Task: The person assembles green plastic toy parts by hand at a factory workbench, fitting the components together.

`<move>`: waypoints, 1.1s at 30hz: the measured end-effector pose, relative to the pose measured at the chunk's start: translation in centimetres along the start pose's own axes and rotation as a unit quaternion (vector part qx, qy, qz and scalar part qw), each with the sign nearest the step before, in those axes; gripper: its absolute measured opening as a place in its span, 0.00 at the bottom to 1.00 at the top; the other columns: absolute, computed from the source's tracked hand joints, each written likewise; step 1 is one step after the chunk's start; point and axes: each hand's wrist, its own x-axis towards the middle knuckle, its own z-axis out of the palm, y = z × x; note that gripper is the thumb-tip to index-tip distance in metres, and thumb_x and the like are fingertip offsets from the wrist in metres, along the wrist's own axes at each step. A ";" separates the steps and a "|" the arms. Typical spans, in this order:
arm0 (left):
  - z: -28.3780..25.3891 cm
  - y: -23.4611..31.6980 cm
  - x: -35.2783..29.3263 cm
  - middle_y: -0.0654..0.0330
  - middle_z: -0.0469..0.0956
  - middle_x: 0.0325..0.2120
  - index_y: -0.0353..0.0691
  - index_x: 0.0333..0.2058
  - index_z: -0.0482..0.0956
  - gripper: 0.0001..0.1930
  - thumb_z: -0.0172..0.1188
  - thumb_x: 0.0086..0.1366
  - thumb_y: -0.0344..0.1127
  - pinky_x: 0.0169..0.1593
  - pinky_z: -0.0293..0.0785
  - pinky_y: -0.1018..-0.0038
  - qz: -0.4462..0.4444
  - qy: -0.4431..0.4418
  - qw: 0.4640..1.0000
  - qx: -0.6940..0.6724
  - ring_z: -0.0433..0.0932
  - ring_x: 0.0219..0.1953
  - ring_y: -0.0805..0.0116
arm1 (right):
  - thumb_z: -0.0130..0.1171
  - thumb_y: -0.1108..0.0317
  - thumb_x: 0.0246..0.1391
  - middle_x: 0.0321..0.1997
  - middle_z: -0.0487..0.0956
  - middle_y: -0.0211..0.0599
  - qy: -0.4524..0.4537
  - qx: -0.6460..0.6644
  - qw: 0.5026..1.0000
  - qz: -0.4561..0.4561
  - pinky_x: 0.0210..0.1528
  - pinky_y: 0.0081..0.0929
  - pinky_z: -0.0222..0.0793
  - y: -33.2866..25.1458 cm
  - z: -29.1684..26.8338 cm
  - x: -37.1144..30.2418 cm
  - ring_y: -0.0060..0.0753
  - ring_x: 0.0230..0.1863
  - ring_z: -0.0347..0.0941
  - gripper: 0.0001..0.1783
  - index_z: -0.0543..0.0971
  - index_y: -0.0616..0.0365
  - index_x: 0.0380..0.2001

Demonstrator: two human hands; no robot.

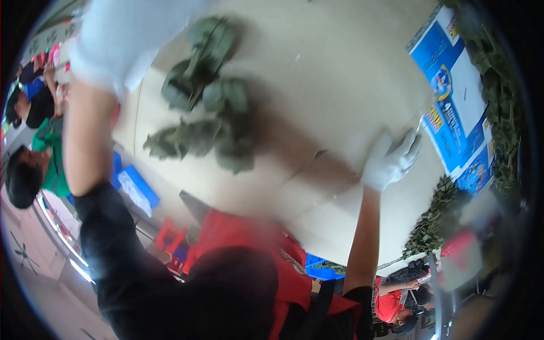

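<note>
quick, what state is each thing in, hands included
left hand: gloved in white, blurred, fingers not shown clearly
right hand: gloved in white, fingers slightly bent, grip unclear
green bundles: loosely clustered on the table
leafy green pile: heaped up
blue-and-white printed cardboard: lying at the picture's right

Yellow lettering, white lettering, both on blue-and-white printed sheet

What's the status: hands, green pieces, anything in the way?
Left hand raised, blurred, grip unclear. Right hand by blue card, grip unclear. Green pieces clustered on table, nearer left hand. Card possibly in right hand's way.
</note>
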 end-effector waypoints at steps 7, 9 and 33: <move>3.9 1.7 -31.3 0.52 0.78 0.41 0.41 0.46 0.78 0.24 0.71 0.48 0.31 0.44 0.76 0.66 -0.245 0.095 0.962 0.076 0.79 0.39 0.55 | 0.61 0.64 0.57 0.59 0.71 0.47 -0.015 0.329 0.937 0.121 0.60 0.33 0.65 -0.7 -1.7 -4.9 0.42 0.60 0.67 0.22 0.75 0.61 0.54; 5.2 0.3 -33.5 0.53 0.77 0.41 0.42 0.48 0.77 0.26 0.71 0.47 0.32 0.46 0.75 0.64 -0.199 0.131 0.963 0.122 0.78 0.41 0.56 | 0.61 0.66 0.56 0.57 0.72 0.45 -0.100 0.436 0.876 0.178 0.61 0.34 0.63 -4.6 -5.0 -9.5 0.41 0.59 0.68 0.20 0.76 0.60 0.51; 11.0 28.9 -41.6 0.55 0.76 0.44 0.35 0.59 0.66 0.30 0.65 0.58 0.32 0.45 0.73 0.75 -0.186 -0.008 0.865 -0.465 0.75 0.40 0.68 | 0.64 0.84 0.46 0.53 0.72 0.39 -0.228 0.752 0.562 0.259 0.49 0.30 0.75 3.5 -25.9 -29.3 0.33 0.50 0.74 0.35 0.64 0.60 0.58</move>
